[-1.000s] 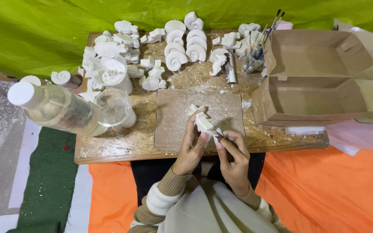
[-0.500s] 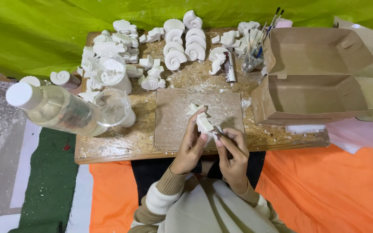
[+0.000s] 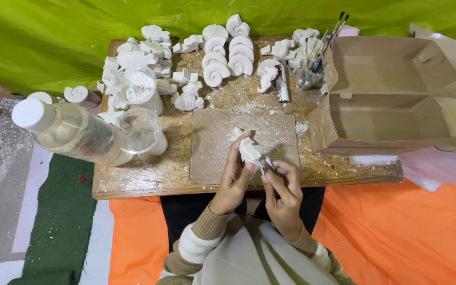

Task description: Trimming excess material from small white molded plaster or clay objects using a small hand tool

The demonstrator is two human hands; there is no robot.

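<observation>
Currently, per line:
left hand [image 3: 234,182]: closed around a small white plaster cast [image 3: 248,150], held over the near edge of the wooden board [image 3: 133,182], above the brown work mat [image 3: 217,142].
right hand [image 3: 283,198]: pinching a thin metal tool [image 3: 268,164], tip at the cast's lower right end.
key relation: cast sits up-left of the tool grip; long axis runs far-left to near-right; both hands touching distance.
cardboard box [image 3: 397,95]: open, brown, right edge.
clear bottle [image 3: 72,132]: white cap, left edge, tilted.
plaster shells [image 3: 222,53]: white, far edge.
brush jar [image 3: 312,74]: beside box.
</observation>
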